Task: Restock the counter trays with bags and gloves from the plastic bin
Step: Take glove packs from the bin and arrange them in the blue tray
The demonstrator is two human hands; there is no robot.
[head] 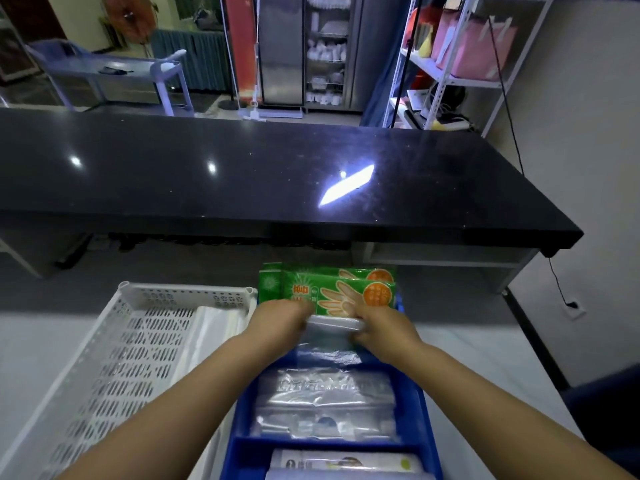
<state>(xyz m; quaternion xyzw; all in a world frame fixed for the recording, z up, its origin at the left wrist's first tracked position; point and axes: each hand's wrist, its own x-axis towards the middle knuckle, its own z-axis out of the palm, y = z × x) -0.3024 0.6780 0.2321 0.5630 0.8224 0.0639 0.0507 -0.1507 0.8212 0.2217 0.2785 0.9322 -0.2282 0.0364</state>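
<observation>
A blue plastic bin (420, 403) stands in front of me on the pale counter. Green glove packs (332, 289) stand upright at its far end. My left hand (280, 320) and my right hand (384, 323) each grip one end of a folded stack of clear plastic bags (334, 323) just in front of the glove packs. More clear bag packs (325, 403) lie flat in the bin's middle section. A white roll or pack (343, 462) lies in the near section. To the left sits a white perforated tray (114, 355) with a clear bag lying along its right side.
A long black glossy counter (242, 174) runs across behind the bin, above a grey lower shelf. A white wire shelf rack with pink bags (474, 46) stands at the back right. A power cord hangs down the right wall.
</observation>
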